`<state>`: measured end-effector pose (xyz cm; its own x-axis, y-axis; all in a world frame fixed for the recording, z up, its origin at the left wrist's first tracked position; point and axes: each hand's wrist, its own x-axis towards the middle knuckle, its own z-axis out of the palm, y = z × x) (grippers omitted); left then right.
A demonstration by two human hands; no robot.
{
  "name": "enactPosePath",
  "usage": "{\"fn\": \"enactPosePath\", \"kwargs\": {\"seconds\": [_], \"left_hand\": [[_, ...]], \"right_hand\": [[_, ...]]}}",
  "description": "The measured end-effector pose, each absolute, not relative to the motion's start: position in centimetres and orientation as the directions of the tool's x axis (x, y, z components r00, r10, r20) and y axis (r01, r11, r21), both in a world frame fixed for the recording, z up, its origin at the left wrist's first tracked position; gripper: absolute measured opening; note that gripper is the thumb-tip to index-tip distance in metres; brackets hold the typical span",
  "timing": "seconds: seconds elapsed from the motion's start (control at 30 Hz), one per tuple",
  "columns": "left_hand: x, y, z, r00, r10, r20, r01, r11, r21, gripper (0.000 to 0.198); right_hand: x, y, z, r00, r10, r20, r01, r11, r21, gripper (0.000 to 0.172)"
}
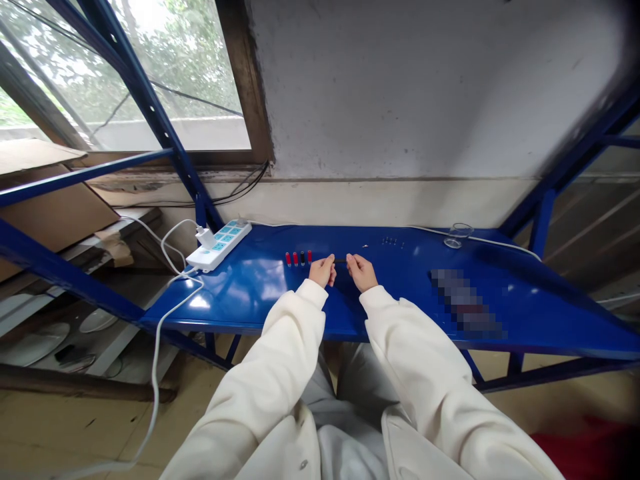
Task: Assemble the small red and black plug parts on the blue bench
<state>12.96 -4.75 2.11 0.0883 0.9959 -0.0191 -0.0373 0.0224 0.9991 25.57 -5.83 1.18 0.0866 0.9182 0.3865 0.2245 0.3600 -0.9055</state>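
My left hand (323, 270) and my right hand (361, 271) rest close together on the blue metal table (260, 293), both in white sleeves. Between their pinched fingertips runs a small thin dark piece (341, 260), held at either end. Just left of my left hand stands a short row of small red and black upright parts (299, 257). Several tiny dark bits (393, 241) lie further back on the table.
A white power strip (219, 245) with a plugged-in adapter and white cable (165, 313) lies at the table's back left. A clear glass dish (457, 235) sits at the back right. Blue frame struts rise on both sides; cardboard (45, 193) lies left.
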Motion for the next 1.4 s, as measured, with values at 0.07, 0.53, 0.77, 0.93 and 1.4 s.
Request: {"fn": "enactPosePath", "kwargs": {"seconds": [0.07,0.53,0.77,0.93,1.4], "left_hand": [[12.9,-4.9,2.2,0.102,0.995,0.007,-0.024,-0.005,1.0,0.041],[12.7,-5.2,1.6,0.086,0.947,0.31,0.237,-0.321,0.917,0.028],[13.0,-5.0,1.4,0.059,0.97,0.238,0.232,-0.245,0.941,0.04],[13.1,-5.2,1.5,0.051,0.985,0.164,0.199,-0.171,0.965,0.046],[12.8,-4.5,1.0,0.074,0.952,0.296,0.052,-0.3,0.953,0.026]], "right_hand": [[25.7,-5.7,1.1,0.099,0.918,0.383,0.224,0.355,-0.908,0.043],[25.7,-5.5,0.9,0.119,0.924,0.363,0.194,0.337,-0.921,0.043],[25.6,-5.6,0.9,0.1,0.928,0.36,0.201,0.336,-0.92,0.044],[25.5,-5.8,1.0,0.076,0.928,0.365,0.227,0.34,-0.913,0.044],[25.4,-5.5,1.2,0.068,0.959,0.275,0.071,0.27,-0.96,0.039]]}}
